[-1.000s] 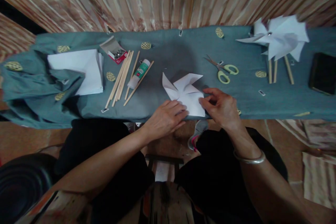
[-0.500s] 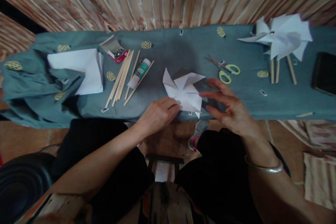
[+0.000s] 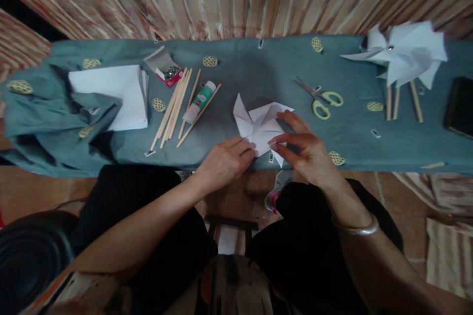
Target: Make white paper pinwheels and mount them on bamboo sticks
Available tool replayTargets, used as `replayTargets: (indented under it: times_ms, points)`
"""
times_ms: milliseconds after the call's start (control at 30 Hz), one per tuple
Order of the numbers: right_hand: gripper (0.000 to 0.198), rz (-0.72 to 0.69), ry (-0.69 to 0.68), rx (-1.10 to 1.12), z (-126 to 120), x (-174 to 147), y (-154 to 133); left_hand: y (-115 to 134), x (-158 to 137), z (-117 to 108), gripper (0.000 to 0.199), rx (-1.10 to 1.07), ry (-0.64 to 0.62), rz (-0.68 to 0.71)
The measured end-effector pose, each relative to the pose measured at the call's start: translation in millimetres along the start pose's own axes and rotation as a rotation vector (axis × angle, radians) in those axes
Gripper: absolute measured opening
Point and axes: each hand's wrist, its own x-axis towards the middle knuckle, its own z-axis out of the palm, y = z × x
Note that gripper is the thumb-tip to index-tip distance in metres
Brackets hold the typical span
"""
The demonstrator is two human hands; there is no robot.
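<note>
A white paper pinwheel [image 3: 258, 128] with folded, pointed blades lies near the front edge of the cloth-covered table. At its lower left edge, my left hand [image 3: 226, 163] pinches the paper between thumb and fingers. My right hand [image 3: 305, 150] is closed on the pinwheel's right side, with thumb and index finger pinching the paper near a blade and another finger touching the upper right blade. Green-handled scissors [image 3: 320, 98] rest with blades apart, beyond my right hand. To the left lie a glue stick [image 3: 200, 102] and several thin wooden sticks [image 3: 173, 108].
A stack of white paper [image 3: 129, 98] lies at left, partly under bunched cloth [image 3: 44, 118]. Beside it is an opened small box [image 3: 168, 71] of metal pins. Finished-looking pinwheels [image 3: 410, 54] on sticks lie at far right, near a dark object [image 3: 458, 108]. A striped curtain [image 3: 236, 0] hangs behind.
My right hand has moved left onto the pinwheel and its fingers have closed on the paper's right side. My left hand keeps its hold. The whole view has shifted slightly.
</note>
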Motion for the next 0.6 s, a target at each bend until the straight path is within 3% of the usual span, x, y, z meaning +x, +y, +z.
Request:
replayTargets:
  times_ms: [300, 600]
  points:
    - [0.011, 0.017, 0.128, -0.134, 23.7, 14.8, 4.5, 2.5, -0.7, -0.1, 0.033, -0.044, 0.009, -0.023]
    - [0.009, -0.004, 0.152, -0.194, 34.5, 15.1, 3.2, 1.4, 1.0, 2.6, 0.023, -0.093, 0.022, -0.043]
